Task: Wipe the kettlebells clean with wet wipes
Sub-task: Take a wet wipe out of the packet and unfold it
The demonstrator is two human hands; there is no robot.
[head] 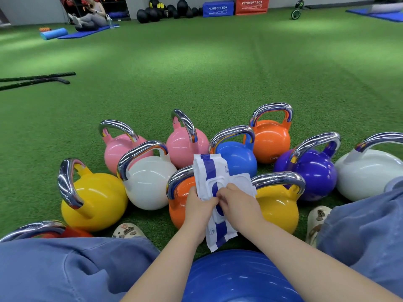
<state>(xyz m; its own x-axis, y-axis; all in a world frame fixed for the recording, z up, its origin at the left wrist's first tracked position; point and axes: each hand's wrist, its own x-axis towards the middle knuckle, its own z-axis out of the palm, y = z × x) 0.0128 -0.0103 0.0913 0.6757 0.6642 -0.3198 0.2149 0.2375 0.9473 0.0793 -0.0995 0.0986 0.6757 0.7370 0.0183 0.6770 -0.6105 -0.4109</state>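
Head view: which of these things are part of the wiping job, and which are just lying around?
In the job: wet wipes pack, held by left hand and right hand; kettlebells around it, such as the near orange kettlebell and yellow kettlebell.

Lying about: battle ropes, foam roller, plyo boxes, medicine balls, blue exercise ball.

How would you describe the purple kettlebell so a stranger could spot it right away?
Look at the cluster of kettlebells on the green turf. At its right side, between the orange kettlebell and the white kettlebell, sits the purple kettlebell. It is the only purple one.
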